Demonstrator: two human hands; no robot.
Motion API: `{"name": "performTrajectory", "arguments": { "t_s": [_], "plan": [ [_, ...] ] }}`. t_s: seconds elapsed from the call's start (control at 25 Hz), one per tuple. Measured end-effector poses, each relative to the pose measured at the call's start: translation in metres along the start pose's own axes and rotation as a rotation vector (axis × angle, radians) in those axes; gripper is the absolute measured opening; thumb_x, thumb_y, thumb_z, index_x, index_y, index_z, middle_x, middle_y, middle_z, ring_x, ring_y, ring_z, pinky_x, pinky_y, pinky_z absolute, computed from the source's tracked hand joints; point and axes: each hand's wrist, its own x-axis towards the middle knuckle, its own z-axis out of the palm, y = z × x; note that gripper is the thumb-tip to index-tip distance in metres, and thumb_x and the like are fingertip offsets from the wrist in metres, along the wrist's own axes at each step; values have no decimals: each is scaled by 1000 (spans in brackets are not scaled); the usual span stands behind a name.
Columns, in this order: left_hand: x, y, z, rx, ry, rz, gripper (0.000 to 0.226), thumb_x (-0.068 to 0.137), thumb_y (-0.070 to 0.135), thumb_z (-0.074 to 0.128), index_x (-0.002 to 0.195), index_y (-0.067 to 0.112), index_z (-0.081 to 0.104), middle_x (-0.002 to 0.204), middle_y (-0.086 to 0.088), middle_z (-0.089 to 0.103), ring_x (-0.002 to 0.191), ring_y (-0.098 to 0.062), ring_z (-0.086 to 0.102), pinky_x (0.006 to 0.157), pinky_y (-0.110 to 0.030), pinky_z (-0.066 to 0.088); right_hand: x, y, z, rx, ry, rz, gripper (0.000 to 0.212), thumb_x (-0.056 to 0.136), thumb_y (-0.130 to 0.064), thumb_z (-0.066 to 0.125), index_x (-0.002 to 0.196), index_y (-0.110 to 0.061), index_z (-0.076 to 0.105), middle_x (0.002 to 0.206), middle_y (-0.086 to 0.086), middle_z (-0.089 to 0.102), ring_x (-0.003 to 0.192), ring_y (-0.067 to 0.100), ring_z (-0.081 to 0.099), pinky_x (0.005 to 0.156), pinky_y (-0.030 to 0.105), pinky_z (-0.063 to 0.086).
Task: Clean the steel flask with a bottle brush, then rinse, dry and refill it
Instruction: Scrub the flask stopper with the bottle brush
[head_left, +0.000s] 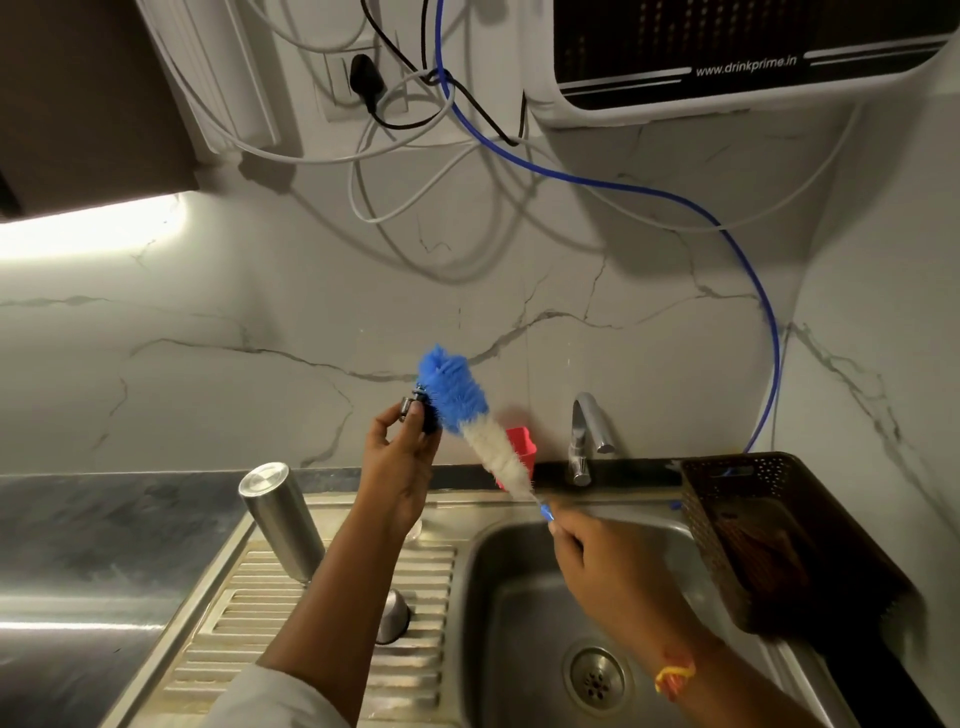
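Left hand (400, 457) is raised over the drainboard (332, 649), fingertips pinching a small dark cap with steel fittings (422, 415); the other fingers are loosely curled. Right hand (597, 561) is closed round the blue handle end of the bottle brush (467, 410), over the sink basin (519, 623). The brush's long axis runs diagonally from the right hand up and left, with its blue bristle tip against the cap, so I read this step as scrubbing the cap, not the body. Steel flask (283, 519) stands on the drainboard, a flat closed end up, probably mouth-down, though I can't confirm. Its axis is roughly upright and looks tilted in the wide lens. Key relation: the flask sits below and left of the left hand, apart from it and well apart from the brush tip. The left hand is clearly nearer, so it would have to pick up and turn the flask before the brush can enter along its axis. Counts: one flask, one brush, one cap in hand, one small steel dome piece (393, 616) on the drainboard just beside the left forearm, one tap (584, 441), one red cup (522, 447) behind the brush, one brown basket (753, 519) at the basin's right edge. Dark surface (78, 519) lies left of the drainboard.
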Motion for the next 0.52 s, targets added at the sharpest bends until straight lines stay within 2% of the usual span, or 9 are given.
{"name": "performTrajectory", "arguments": {
  "t_s": [0.08,0.16,0.24,0.36,0.44,0.52],
  "plan": [
    [-7,-5,2,153,-81,-11,32,97,11,65,128,9,56,128,-24,64,115,-31,70,104,-44,54,8,6,1,-16,5,44,33,104,-35,43,133,-30,58,69,-7,58,64,10,59,57,25,47],
    [-12,-8,8,313,-166,-3,30,96,7,66,125,7,58,126,-24,64,114,-32,70,98,-40,57,22,10,1,4,-15,143,33,105,-36,42,132,-26,57,72,-8,57,65,8,58,53,18,44],
    [-9,-1,12,327,-144,44,26,96,7,66,121,7,60,124,-22,64,113,-32,70,100,-41,57,21,11,3,58,-11,187,36,104,-36,43,137,-26,54,70,-11,53,61,3,54,49,13,37],
    [0,11,4,270,-68,56,25,97,9,65,121,8,60,124,-22,66,113,-31,70,102,-44,55,6,15,6,181,-20,166,37,104,-34,45,140,-29,53,71,-6,59,58,4,53,47,13,40],
    [-4,2,2,310,-123,-1,29,97,8,64,126,7,60,125,-22,65,114,-33,69,98,-41,57,12,15,5,313,-36,217,31,104,-33,46,132,-28,60,74,3,63,58,5,52,47,14,40],
    [-9,-4,5,334,-171,-40,31,98,8,63,129,6,61,126,-20,66,115,-32,69,94,-37,59,17,12,5,441,-41,280,25,103,-32,47,120,-25,65,66,2,55,53,3,46,46,15,36]
  ]
}}
